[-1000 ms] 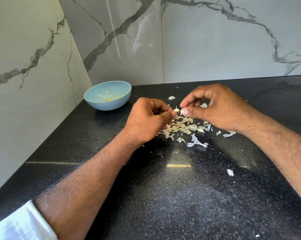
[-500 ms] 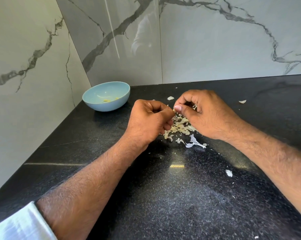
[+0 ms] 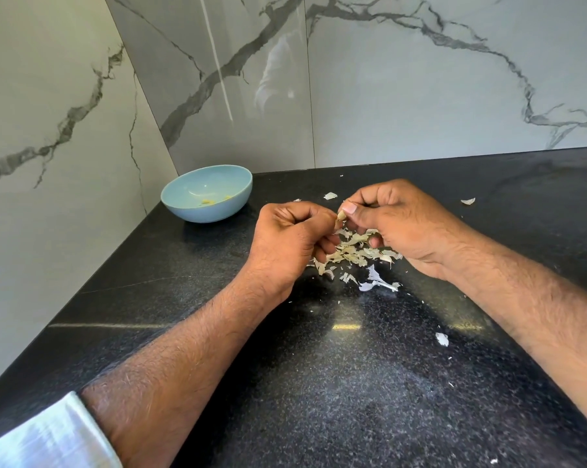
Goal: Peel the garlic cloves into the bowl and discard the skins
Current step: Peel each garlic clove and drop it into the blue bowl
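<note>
Both hands meet over a heap of pale garlic skins (image 3: 352, 253) on the black counter. My left hand (image 3: 292, 238) has its fingers curled round a small garlic clove (image 3: 341, 216), of which only the tip shows. My right hand (image 3: 400, 224) pinches that same clove with thumb and forefinger. A light blue bowl (image 3: 187, 211) stands at the back left, near the wall corner, with a few small yellowish pieces inside it.
Loose skin flakes lie scattered on the black speckled counter (image 3: 352, 383): one at the back right (image 3: 468, 201), one behind the hands (image 3: 330, 196), one near the front right (image 3: 441, 339). Marble walls close the left and back sides.
My right hand has closed in on my left hand and its thumb now presses against the clove's tip. The hands stay over the skin heap.
</note>
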Demonstrator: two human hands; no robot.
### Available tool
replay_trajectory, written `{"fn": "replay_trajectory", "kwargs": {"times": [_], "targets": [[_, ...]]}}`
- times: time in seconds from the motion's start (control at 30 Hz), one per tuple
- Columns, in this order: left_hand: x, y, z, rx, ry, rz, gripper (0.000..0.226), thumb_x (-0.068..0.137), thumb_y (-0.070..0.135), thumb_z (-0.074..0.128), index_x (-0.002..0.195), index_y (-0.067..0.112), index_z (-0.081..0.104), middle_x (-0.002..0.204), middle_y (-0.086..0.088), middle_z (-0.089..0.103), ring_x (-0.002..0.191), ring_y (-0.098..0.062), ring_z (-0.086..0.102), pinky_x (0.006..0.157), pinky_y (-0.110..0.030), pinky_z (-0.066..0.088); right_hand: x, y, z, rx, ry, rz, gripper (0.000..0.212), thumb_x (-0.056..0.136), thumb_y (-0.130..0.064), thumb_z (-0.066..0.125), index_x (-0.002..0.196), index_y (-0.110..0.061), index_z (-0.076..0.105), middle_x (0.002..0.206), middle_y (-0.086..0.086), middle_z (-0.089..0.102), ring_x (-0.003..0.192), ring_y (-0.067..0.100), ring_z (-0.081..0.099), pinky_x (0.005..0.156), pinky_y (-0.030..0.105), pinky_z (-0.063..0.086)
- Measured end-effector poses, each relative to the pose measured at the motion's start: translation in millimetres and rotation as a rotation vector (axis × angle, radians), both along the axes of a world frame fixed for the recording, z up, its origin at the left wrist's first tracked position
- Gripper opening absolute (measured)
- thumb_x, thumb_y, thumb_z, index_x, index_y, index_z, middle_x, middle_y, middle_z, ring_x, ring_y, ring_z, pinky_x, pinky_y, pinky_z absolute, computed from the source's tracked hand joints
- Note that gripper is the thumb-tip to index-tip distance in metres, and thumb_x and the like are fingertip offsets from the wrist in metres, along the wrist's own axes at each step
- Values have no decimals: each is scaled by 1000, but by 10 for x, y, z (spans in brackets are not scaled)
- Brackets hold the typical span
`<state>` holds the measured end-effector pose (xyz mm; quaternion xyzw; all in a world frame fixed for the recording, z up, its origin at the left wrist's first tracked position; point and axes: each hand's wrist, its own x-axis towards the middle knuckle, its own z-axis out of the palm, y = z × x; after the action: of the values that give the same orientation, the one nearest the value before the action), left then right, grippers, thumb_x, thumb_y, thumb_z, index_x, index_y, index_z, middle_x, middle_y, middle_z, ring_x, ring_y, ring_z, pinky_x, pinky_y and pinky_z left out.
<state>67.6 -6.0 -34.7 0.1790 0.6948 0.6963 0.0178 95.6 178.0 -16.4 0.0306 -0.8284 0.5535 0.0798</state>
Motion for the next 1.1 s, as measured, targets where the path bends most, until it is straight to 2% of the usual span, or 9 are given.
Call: {"fn": "replay_trajectory", "kwargs": {"times": [0.17, 0.3, 0.43, 0.53, 0.7, 0.8, 0.9, 1.0, 1.1], "targets": [[-33, -3, -25, 20, -21, -21, 13, 92, -6, 69, 85, -2, 79, 72, -19, 71, 59, -23, 63, 50, -28, 48, -13, 8, -17, -60, -28, -13, 14, 101, -17, 69, 92, -15, 80, 79, 1, 69, 73, 11, 56, 62, 30, 47], [-48, -7, -38, 19, -42, -20, 9, 95, 0, 73, 88, 0, 78, 75, -19, 72, 61, -22, 62, 50, -27, 49, 41, 53, 37, 81, 113, 13, 8, 98, -20, 73, 98, -21, 82, 79, -10, 75, 62, -5, 60, 61, 11, 47], [-59, -21, -35, 10, -12, 8, 11, 96, 1, 72, 87, 0, 77, 75, -18, 74, 62, -23, 63, 50, -29, 51, 56, 43, 21, 258, 237, -43, 5, 93, -25, 79, 97, -26, 82, 81, -10, 76, 71, 4, 67, 65, 18, 55], [-50, -24, -30, -31, 32, 11, 12, 96, 0, 72, 85, 1, 77, 74, -18, 73, 61, -24, 63, 50, -30, 52, 36, 36, -5, 251, 251, -43, 6, 93, -27, 79, 98, -26, 82, 82, -13, 76, 76, 3, 69, 70, 19, 57], [-40, -15, -37, -174, 149, 56, 16, 94, 5, 74, 80, 10, 77, 69, -11, 74, 57, -19, 65, 53, -32, 56, -15, 59, -40, 189, 220, -19, 7, 92, -22, 81, 99, -24, 83, 85, -8, 79, 82, 14, 74, 78, 32, 63], [-41, -23, -36, -274, 244, 112, 14, 91, 11, 76, 79, 17, 79, 68, -3, 75, 57, -19, 67, 57, -40, 63, -24, 65, -43, 180, 219, -23, 8, 91, -21, 81, 98, -24, 84, 85, -14, 79, 79, 0, 72, 76, 19, 57], [-29, -11, -29, -339, 298, 150, 13, 89, 15, 77, 77, 20, 79, 65, 1, 73, 56, -21, 67, 58, -43, 63, -14, 71, -32, 212, 205, -34, 5, 91, -22, 82, 95, -24, 84, 83, -18, 78, 76, -5, 71, 70, 10, 53], [-17, 7, -36, -384, 354, 173, 9, 84, 23, 77, 76, 21, 79, 61, 3, 71, 54, -24, 67, 55, -39, 61, -4, 63, -23, 257, 199, -46, 4, 91, -24, 81, 94, -26, 84, 83, -17, 78, 77, -2, 72, 72, 15, 57], [-17, 13, -43, -421, 430, 188, 10, 79, 28, 73, 74, 22, 79, 59, 6, 69, 52, -18, 64, 54, -30, 56, 3, 49, -12, 346, 213, -63, 6, 93, -24, 79, 93, -28, 83, 78, -15, 77, 70, 14, 73, 63, 31, 61]]}}
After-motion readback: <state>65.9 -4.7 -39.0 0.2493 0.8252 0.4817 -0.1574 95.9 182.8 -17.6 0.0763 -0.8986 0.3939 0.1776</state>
